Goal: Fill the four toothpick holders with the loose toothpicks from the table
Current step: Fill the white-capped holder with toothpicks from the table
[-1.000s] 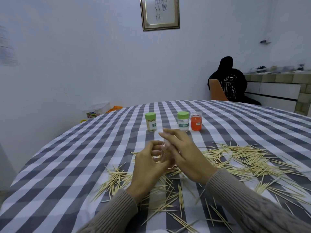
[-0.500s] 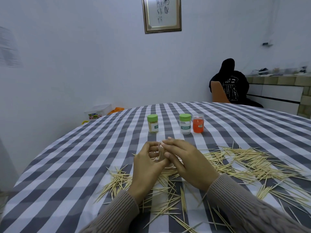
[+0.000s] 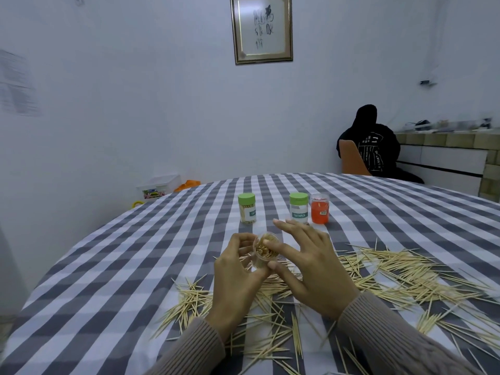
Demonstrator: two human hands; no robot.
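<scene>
1. Since the earlier frames: clear holder [image 3: 266, 250] tipped so its open mouth faces the camera, right hand [image 3: 311, 269] spread wider, fingers lifted off the bundle.
2. Left hand [image 3: 235, 274] curled round the holder's side, above the tabletop [image 3: 108, 280], just in front of the body; grip clamped on the holder.
3. Right hand with fingers mostly straight, one fingertip touching the holder's rim or the toothpick ends inside, thumb against the lower side; grip apart, not pinching anything, as far as visible.
4. Holder already nearly full of toothpicks, long axis tilted toward the viewer, the sticks lying along that axis, ends pointing at the camera.
5. Loose toothpicks [image 3: 392, 269] scattered flat over the tabletop to the right and near the sleeves, pointing in every direction, no common axis.
6. Two green-lidded holders [image 3: 246, 208] [image 3: 298, 208] and one orange holder [image 3: 319, 209] upright farther back, close together; the orange one without lid, a few sticks inside.
7. Handling, as judgement: each toothpick very light, stiff but easy to snap, sharp at the tips; best gathered in a small bundle, aligned parallel, pinched near the middle.
8. Holder light, smooth plastic, probably slippery; best held round the wall and not at the rim, so the mouth remains free.
</scene>
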